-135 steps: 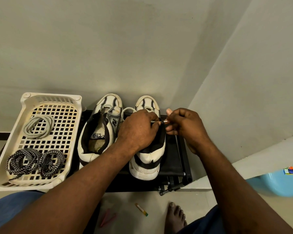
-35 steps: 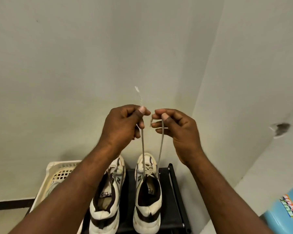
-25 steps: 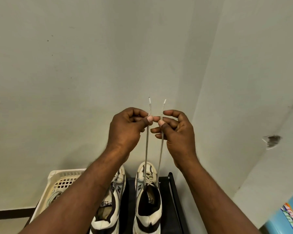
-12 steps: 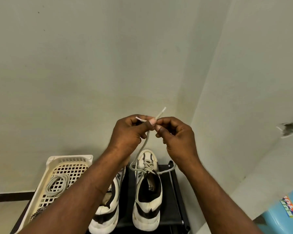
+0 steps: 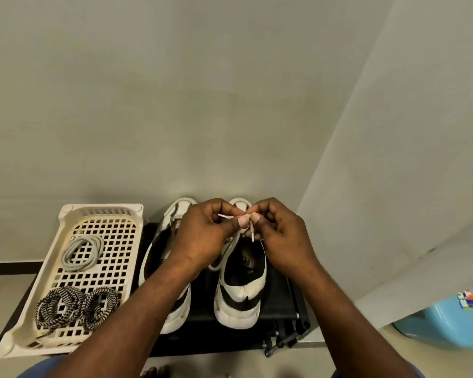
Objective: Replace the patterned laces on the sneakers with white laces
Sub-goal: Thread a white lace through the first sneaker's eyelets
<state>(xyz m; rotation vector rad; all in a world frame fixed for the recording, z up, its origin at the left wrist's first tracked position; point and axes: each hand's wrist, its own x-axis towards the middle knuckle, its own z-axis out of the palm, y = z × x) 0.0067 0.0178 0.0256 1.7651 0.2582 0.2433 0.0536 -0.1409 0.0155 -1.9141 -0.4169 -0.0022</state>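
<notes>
Pinching the thin white lace (image 5: 253,233) between thumbs and fingertips, the left hand (image 5: 202,236) and right hand (image 5: 283,237) meet over the black-and-white sneaker (image 5: 241,293) near the right edge of the rack (image 5: 280,296).

cream basket (image 5: 101,208) left | black rack (image 5: 280,298) centre | blue tub (image 5: 448,320) right

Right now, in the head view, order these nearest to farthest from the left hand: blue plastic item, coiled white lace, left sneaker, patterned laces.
1. Left sneaker, directly beneath the left hand.
2. Coiled white lace, left, in the basket's far half; patterned laces, at its near end, too close to call against it.
3. Blue plastic item, far right, on the floor.
</notes>
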